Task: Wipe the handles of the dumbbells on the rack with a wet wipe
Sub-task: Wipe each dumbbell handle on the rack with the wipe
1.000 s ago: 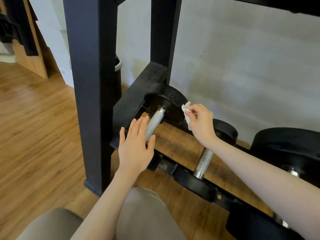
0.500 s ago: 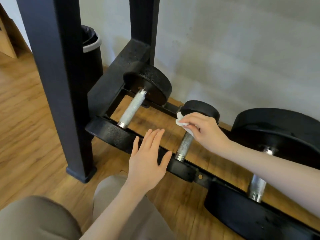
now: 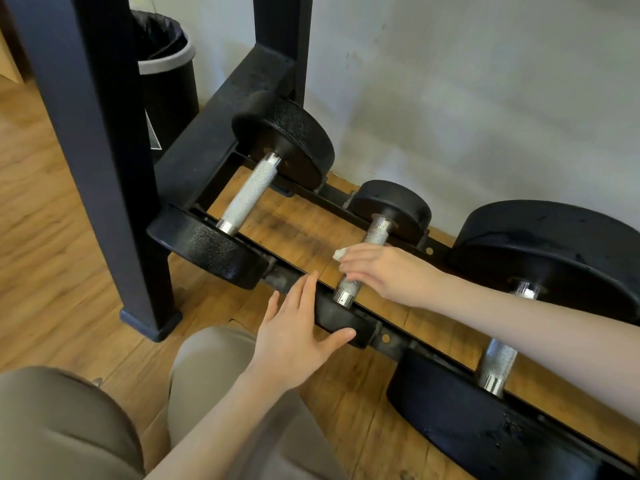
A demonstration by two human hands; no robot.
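My dumbbell rack stands black against the pale wall, its thick near-left post planted on the wooden floor, three dumbbells lying across its bottom rails. At far right rests the large dumbbell, its broad black heads the biggest on the tier, its handle partly hidden behind my right forearm. At left lies the medium dumbbell, its knurled silver handle bare. Between them sits the small dumbbell, where I work. A black bin with a grey rim stands behind the post at far left. My knees in tan trousers fill the near-left corner. My left hand lies flat with fingers straight and spread, holding nothing, on the near head of the small dumbbell and the front rail. My right hand curls over the middle of that dumbbell's handle, pressing the white wet wipe against it; only a crumpled corner of the wipe shows past my fingertips, on the left side of the handle
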